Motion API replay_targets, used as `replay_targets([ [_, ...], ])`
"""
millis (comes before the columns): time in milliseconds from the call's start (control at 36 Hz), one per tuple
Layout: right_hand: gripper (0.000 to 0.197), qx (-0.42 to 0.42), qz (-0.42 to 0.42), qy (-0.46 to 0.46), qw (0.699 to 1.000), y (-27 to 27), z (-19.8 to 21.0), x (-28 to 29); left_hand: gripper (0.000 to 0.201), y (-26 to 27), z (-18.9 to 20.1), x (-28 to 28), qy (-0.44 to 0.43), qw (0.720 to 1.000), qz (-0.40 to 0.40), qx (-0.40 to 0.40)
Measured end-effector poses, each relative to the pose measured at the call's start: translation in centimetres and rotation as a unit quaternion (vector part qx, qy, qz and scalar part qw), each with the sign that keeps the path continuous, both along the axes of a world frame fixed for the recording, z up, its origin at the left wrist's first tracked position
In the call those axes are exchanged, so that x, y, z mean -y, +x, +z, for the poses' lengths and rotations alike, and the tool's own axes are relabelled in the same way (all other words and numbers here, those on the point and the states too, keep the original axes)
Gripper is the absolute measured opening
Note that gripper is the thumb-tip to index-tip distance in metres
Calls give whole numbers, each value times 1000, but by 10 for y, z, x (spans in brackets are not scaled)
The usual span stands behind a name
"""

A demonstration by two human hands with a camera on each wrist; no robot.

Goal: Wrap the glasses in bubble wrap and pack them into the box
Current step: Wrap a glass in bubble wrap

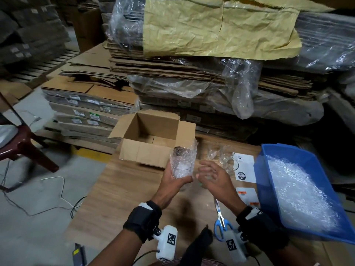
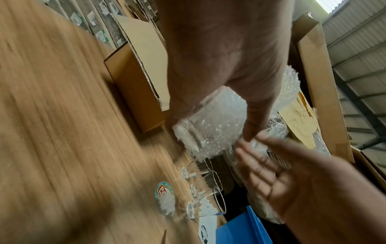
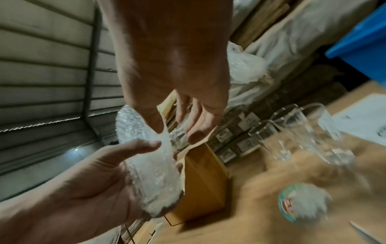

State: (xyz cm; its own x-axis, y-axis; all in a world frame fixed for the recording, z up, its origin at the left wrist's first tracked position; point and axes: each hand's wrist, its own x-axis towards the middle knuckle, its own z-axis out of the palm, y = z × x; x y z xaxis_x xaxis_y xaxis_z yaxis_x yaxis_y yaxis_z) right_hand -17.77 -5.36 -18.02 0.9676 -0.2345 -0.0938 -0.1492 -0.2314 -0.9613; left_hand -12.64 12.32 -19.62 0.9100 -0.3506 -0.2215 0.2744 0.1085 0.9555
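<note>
Wrapped glass: gripped upright in left hand, just before box, ready for packing. Right hand: open, empty, beside it.

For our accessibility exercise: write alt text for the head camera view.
A person's left hand holds a bubble-wrapped glass upright over a wooden table, right hand open beside it. Behind stands an empty open cardboard box; bare glasses wait nearby.

The blue plastic bin of bubble wrap ran off the head view's right edge. Beside it, the printed white stickers were too small to read, and the right hand was motion-blurred.
</note>
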Motion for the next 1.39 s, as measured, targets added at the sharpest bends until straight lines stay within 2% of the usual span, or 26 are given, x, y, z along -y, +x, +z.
replay_targets([
  [83,34,86,15,-64,994,-2,16,-5,89,-2,2,-1,19,999,-28,1],
  [167,27,151,29,-118,981,-1,16,-12,83,-4,7,0,25,998,-52,13],
  [278,30,168,49,-199,964,1,3,-15,78,-4,9,2,28,996,-60,61],
  [361,30,171,92,-230,954,-2,3,-15,83,-3,7,-1,34,992,-69,97],
  [417,26,163,97,-218,957,-2,5,-15,88,-3,6,-3,43,990,-75,111],
  [472,40,152,86,-191,966,-1,7,-15,88,-6,6,-4,62,986,-82,131],
  [583,42,104,63,-121,985,3,15,-17,77,-16,11,-5,83,977,-103,166],
  [667,24,54,48,-64,995,7,22,-15,67,-19,12,-5,91,975,-109,169],
  [750,7,21,30,-52,998,11,25,-12,52,-21,14,-7,92,975,-114,168],
  [833,41,17,0,-40,999,13,23,-4,44,-20,14,-10,91,973,-129,166],
  [917,54,20,76,-32,996,12,28,-3,43,-19,15,-10,88,973,-146,155],
  [972,41,35,110,-39,993,11,31,-6,46,-19,14,-9,82,975,-143,149],
  [1056,20,59,97,-61,992,9,31,-10,64,-18,12,-8,70,980,-129,136],
  [1139,21,73,107,-90,987,6,25,-10,77,-19,10,-9,66,985,-103,120],
  [1250,29,68,148,-161,974,2,12,-11,63,-19,9,-11,64,984,-111,123],
  [1333,32,48,154,-146,976,1,10,-8,55,-20,5,-13,74,982,-128,113],
  [1389,33,11,164,-100,981,3,12,-4,51,-21,2,-13,76,983,-135,102],
])
